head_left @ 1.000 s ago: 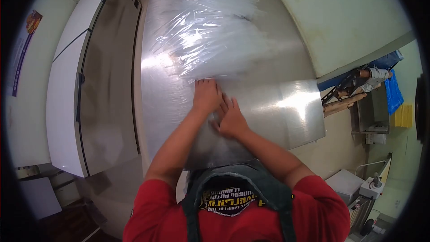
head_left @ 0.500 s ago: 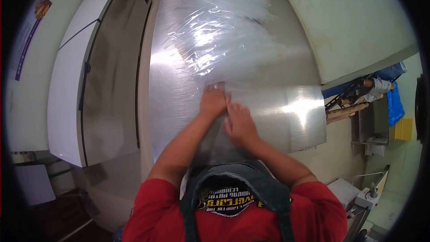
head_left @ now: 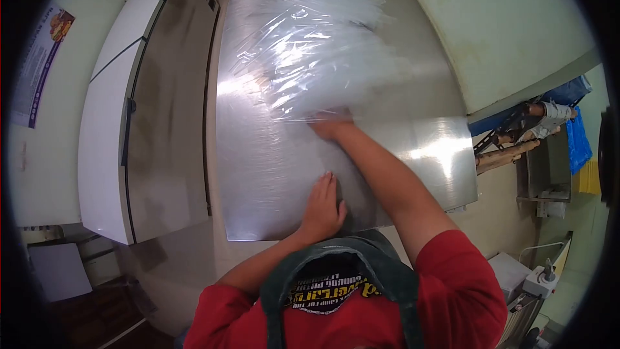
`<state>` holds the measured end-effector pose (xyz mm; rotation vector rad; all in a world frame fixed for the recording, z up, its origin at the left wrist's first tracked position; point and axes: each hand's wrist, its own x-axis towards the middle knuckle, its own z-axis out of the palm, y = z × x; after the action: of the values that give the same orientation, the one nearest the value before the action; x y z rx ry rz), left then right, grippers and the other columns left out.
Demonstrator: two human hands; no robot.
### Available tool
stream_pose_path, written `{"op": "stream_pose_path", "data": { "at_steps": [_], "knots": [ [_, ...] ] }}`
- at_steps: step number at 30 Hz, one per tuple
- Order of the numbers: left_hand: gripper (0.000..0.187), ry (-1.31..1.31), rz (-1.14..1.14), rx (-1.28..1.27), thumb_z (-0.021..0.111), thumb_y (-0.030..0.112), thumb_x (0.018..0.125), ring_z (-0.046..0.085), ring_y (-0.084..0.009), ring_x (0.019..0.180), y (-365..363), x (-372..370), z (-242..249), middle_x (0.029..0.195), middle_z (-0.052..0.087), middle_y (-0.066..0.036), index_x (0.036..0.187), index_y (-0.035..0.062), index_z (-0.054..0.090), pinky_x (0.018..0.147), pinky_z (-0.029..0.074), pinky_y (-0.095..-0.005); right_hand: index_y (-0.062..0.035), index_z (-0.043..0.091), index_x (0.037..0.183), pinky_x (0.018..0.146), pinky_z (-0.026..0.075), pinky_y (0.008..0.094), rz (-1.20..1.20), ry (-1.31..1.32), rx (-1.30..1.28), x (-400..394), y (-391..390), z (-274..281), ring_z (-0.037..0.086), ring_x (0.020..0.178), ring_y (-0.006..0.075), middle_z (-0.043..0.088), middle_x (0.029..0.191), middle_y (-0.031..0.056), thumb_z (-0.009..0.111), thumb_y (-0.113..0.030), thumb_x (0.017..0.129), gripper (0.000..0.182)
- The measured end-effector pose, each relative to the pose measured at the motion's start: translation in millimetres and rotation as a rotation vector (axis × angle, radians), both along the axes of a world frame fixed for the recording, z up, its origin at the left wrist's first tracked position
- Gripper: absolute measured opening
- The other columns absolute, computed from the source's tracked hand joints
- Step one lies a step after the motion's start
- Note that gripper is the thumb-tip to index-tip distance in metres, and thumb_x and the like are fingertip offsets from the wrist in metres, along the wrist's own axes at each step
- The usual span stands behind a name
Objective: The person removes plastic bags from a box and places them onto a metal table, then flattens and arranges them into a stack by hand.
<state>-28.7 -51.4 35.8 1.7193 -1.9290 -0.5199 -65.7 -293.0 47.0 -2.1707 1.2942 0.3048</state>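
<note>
A spread pile of clear plastic bags or sheets (head_left: 323,58) lies across the far part of a steel table (head_left: 258,174). My right hand (head_left: 332,124) reaches out to the near edge of this plastic. Its fingers are blurred and partly hidden by the film, so I cannot tell whether they grip it. My left hand (head_left: 323,210) rests on the bare metal close to the table's near edge, fingers stretched forward and thumb a little apart, holding nothing.
A white cabinet (head_left: 106,155) with a dark handle strip stands along the left. To the right are a pale wall panel (head_left: 510,32), a rack with rolls (head_left: 516,148), a blue plastic bag (head_left: 578,145) and a white socket box (head_left: 541,281).
My right hand has moved forward to the edge of the plastic. My left hand has drawn back toward my body, and the two hands, close together before, are now apart.
</note>
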Motion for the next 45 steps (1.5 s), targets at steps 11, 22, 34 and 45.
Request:
{"op": "stream_pose_path", "data": {
  "at_steps": [11, 22, 34, 45],
  "knots": [
    [0.045, -0.193, -0.053, 0.387, 0.040, 0.032, 0.099, 0.058, -0.0368, 0.122, -177, 45, 20, 0.131, 0.060, -0.024, 0.129, 0.0026, 0.058, 0.107, 0.042, -0.0484, 0.0075, 0.033, 0.147, 0.118, 0.021, 0.0549, 0.177, -0.213, -0.348, -92, 210, -16, 0.030, 0.144, 0.0426, 0.025, 0.158, 0.0280, 0.056, -0.036, 0.092, 0.074],
    [0.058, -0.019, 0.082, -0.119, 0.054, 0.027, 0.095, 0.041, -0.0433, 0.134, -54, 19, 7, 0.142, 0.045, -0.030, 0.138, -0.0097, 0.043, 0.115, 0.029, -0.0557, -0.0131, 0.039, 0.151, 0.120, 0.018, 0.0532, 0.223, -0.016, -0.264, -27, 15, 5, 0.029, 0.147, 0.0358, 0.040, 0.155, 0.0167, 0.042, -0.044, 0.097, 0.062],
    [0.044, -0.204, 0.072, 0.247, 0.045, 0.026, 0.095, 0.057, -0.0381, 0.125, -187, 59, -6, 0.129, 0.062, -0.024, 0.124, -0.0035, 0.061, 0.110, 0.038, -0.0475, 0.0117, 0.034, 0.145, 0.120, 0.019, 0.0534, 0.131, -0.369, -0.405, -84, 193, -16, 0.028, 0.146, 0.0431, 0.035, 0.153, 0.0291, 0.053, -0.033, 0.096, 0.069],
    [0.055, 0.203, 0.082, -0.077, 0.053, 0.027, 0.096, 0.042, -0.0442, 0.134, -50, 18, 27, 0.142, 0.047, -0.029, 0.136, -0.0108, 0.046, 0.116, 0.027, -0.0541, -0.0079, 0.047, 0.144, 0.118, 0.024, 0.0515, 0.026, -0.100, -0.252, -16, 27, -22, 0.044, 0.136, 0.0350, 0.050, 0.145, 0.0175, 0.042, -0.046, 0.099, 0.059]
  ]
}}
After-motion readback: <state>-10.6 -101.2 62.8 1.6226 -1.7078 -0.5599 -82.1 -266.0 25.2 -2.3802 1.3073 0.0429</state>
